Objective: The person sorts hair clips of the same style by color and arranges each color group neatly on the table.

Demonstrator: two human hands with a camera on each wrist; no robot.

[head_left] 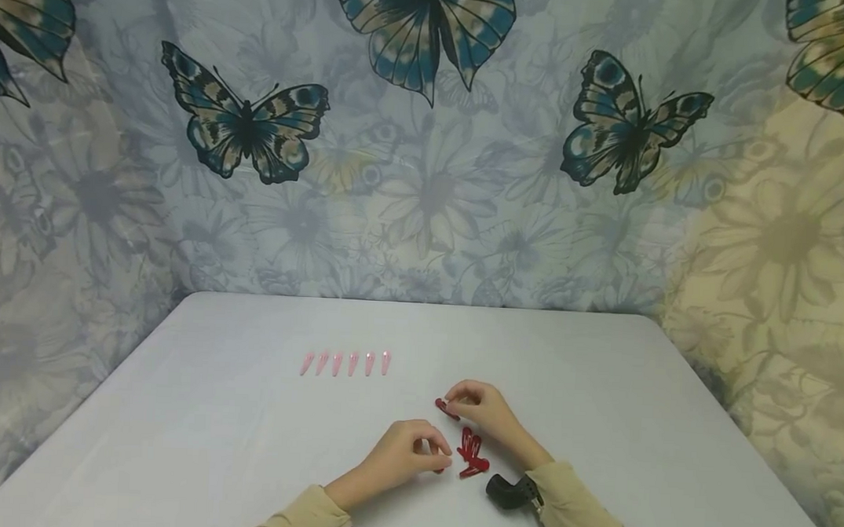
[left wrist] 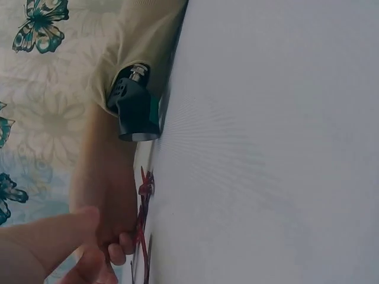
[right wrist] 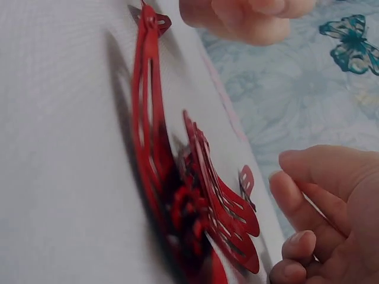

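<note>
My left hand (head_left: 401, 450) hovers low over the table, thumb and fingers loosely curved. A red snap hair clip (head_left: 439, 471) lies just under its fingertips; the right wrist view shows this clip (right wrist: 159, 22) beside the fingers, apart from them. Farther back, my right hand (head_left: 485, 409) reaches over another red hair clip (head_left: 442, 407), its thumb and forefinger near each other. In the right wrist view, a gap shows between the right fingertips (right wrist: 286, 188) and that clip (right wrist: 247, 180). Between the hands lies a small pile of red hair clips (head_left: 472, 453), partly overlapping.
Several pink hair clips (head_left: 352, 363) lie in a neat row farther back, left of the hands. The white table (head_left: 196, 411) reaches back to a butterfly-patterned cloth (head_left: 432, 201). A black wrist camera (head_left: 507, 492) sits on the right sleeve, close to the pile.
</note>
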